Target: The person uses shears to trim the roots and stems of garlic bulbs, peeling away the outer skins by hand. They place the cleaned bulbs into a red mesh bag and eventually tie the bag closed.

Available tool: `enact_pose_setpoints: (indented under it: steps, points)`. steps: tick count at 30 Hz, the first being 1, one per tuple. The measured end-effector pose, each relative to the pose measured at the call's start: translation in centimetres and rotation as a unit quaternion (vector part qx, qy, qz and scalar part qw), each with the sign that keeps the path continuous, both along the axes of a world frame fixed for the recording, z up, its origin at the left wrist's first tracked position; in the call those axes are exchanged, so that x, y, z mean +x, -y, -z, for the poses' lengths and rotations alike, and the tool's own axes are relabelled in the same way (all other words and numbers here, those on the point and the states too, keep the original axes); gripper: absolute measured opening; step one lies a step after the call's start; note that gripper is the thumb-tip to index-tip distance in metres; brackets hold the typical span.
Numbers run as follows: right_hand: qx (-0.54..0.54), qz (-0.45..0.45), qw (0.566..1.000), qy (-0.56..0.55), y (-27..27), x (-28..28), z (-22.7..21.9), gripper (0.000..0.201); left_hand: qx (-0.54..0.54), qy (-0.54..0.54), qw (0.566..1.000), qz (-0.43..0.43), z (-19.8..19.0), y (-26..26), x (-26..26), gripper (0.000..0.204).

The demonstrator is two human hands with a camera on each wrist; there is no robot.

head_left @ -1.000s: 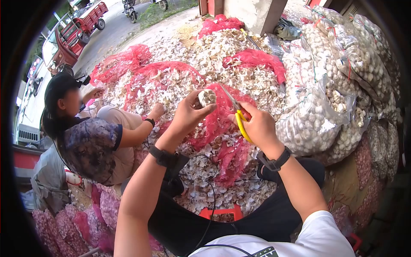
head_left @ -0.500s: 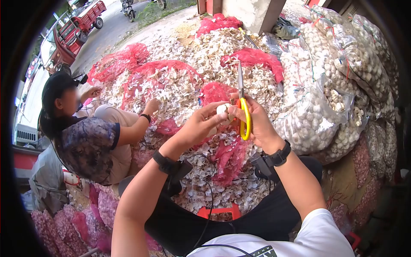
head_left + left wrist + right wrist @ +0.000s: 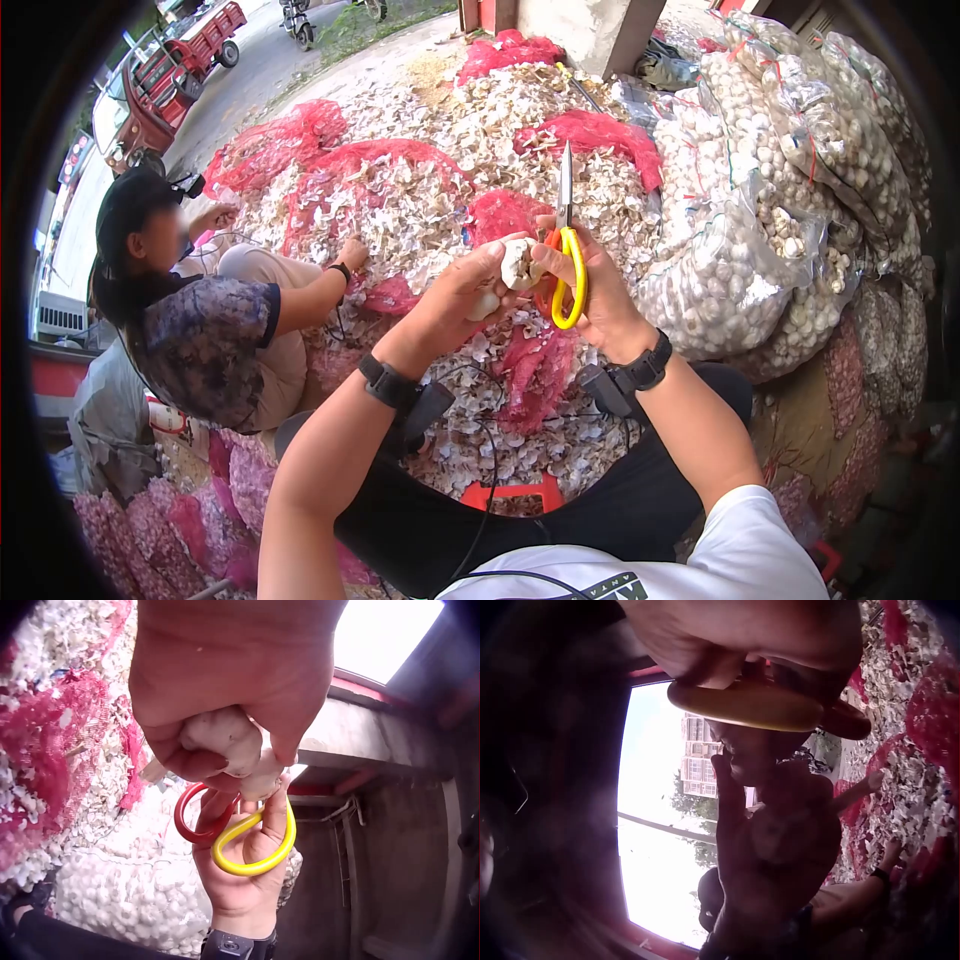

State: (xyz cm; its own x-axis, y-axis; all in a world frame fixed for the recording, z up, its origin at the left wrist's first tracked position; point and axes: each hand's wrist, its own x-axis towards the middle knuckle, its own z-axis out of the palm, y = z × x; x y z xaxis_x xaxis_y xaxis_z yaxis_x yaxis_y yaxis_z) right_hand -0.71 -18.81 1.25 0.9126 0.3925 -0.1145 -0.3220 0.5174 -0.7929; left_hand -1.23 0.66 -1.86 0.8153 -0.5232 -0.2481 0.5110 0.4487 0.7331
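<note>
My left hand [image 3: 448, 295] holds two garlic bulbs. One whitish bulb [image 3: 519, 265] is between its fingertips and the right thumb; the other bulb [image 3: 225, 739] lies tucked in the curled fingers. My right hand [image 3: 612, 310] grips a pair of scissors [image 3: 566, 185] with one yellow and one red handle loop. Its metal blades point up and away from me, clear of the bulbs, and look closed together. In the left wrist view the yellow loop [image 3: 255, 868] hangs just below the upper bulb. The right wrist view is dark, with the bulbs barely discernible.
A heap of garlic skins [image 3: 400, 115] with red mesh [image 3: 590, 135] spreads ahead. Clear bags of garlic bulbs [image 3: 720, 290] stand at the right. Another person [image 3: 205, 330] sits at the left. Pink sacks [image 3: 140, 535] lie behind that person, and a red stool edge [image 3: 512, 492] shows between my legs.
My hands, apart a second ago, have come together at the bulb. The scissors have swung from pointing up-left to pointing straight away. Since half a second ago the upper bulb has turned slightly.
</note>
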Motion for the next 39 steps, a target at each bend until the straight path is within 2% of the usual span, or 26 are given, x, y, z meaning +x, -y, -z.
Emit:
enact_pose_setpoints:
  steps: [1,2,4,5,6,7,9,10,11,12,14,16,18,19,21,25,28,31,33,34,36,37,39]
  points:
    - [0.024,0.000,0.999,-0.022,-0.3,-0.2,-0.3,0.037,-0.064,-0.030,0.997,0.004,0.1,-0.1,0.0,0.045]
    - [0.048,0.001,0.998,-0.045,-0.4,-0.2,-0.5,0.039,-0.064,-0.030,0.998,0.005,-0.5,0.2,-0.2,0.045]
    - [0.054,0.008,0.996,-0.065,-0.3,0.1,0.6,0.040,-0.034,-0.052,0.995,-0.075,-1.8,0.9,-0.6,0.034]
    - [0.060,0.013,0.994,-0.086,-0.3,0.3,1.0,0.041,-0.034,-0.052,0.995,-0.075,-1.0,0.6,-0.3,0.034]
    - [0.060,0.012,0.994,-0.086,-0.1,0.4,1.2,0.041,0.082,0.013,0.995,-0.051,0.1,0.0,0.4,0.035]
    - [0.026,-0.004,0.998,-0.059,0.2,0.5,1.3,0.042,0.197,0.079,0.977,-0.026,1.2,-0.6,1.0,0.035]
    - [-0.009,-0.021,0.999,-0.033,0.2,0.6,1.1,0.042,0.210,0.074,0.974,-0.037,0.5,-0.8,1.4,0.039]
    - [-0.078,0.021,0.997,0.000,-0.1,0.5,1.1,0.044,0.223,0.068,0.971,-0.045,0.2,-0.9,1.4,0.042]
    - [-0.146,0.063,0.987,0.034,-0.3,0.4,1.0,0.045,0.130,0.072,0.988,-0.045,-0.6,-0.4,1.1,0.043]
    - [-0.145,0.064,0.987,0.033,-0.5,0.4,1.2,0.045,0.131,0.071,0.988,-0.045,-0.8,-0.2,0.9,0.043]
    - [-0.169,0.054,0.981,0.077,-0.5,0.2,1.7,0.047,0.123,0.110,0.986,0.016,-0.9,0.2,0.6,0.043]
    - [-0.183,0.054,0.978,0.082,-0.6,0.1,2.1,0.046,0.115,0.072,0.991,0.010,-1.4,0.4,0.0,0.042]
    - [-0.161,0.056,0.982,0.077,-0.7,0.0,2.1,0.046,0.006,-0.024,0.999,-0.038,-1.1,0.7,-0.3,0.038]
    - [-0.161,0.057,0.982,0.078,-0.8,0.0,2.0,0.046,0.006,-0.024,0.999,-0.037,-1.2,0.7,-0.4,0.038]
    - [-0.134,0.037,0.988,0.069,-1.0,-0.2,1.8,0.047,-0.010,-0.117,0.992,-0.046,-1.2,0.4,-0.6,0.033]
    - [-0.128,0.026,0.988,0.081,-0.6,-0.1,1.8,0.046,-0.021,-0.109,0.993,-0.038,-0.6,0.4,-0.5,0.032]
    - [-0.070,-0.002,0.997,0.022,-0.6,-0.2,1.8,0.044,-0.018,-0.114,0.991,-0.066,-0.8,0.5,-0.3,0.032]
    - [-0.060,0.040,0.997,0.030,-0.7,0.0,2.0,0.040,0.011,-0.055,0.997,-0.061,-1.3,-0.1,-0.1,0.034]
    - [-0.029,0.076,0.995,-0.051,-0.5,0.1,1.1,0.039,0.077,0.019,0.997,-0.018,-0.6,-0.6,0.5,0.039]
    - [-0.029,0.077,0.995,-0.050,-0.4,0.3,1.2,0.039,0.077,0.020,0.997,-0.016,-0.1,-0.4,0.4,0.039]
    - [-0.044,0.076,0.995,-0.057,-0.3,0.5,1.8,0.038,0.216,0.193,0.957,-0.028,-0.6,0.8,-0.4,0.047]
    - [-0.065,0.073,0.994,-0.047,-0.3,0.4,2.0,0.037,0.226,0.189,0.955,-0.023,-0.7,0.7,-0.5,0.055]
    - [-0.051,0.057,0.995,-0.060,-0.1,0.4,1.7,0.037,0.206,0.179,0.962,-0.028,-0.7,0.8,-0.7,0.056]
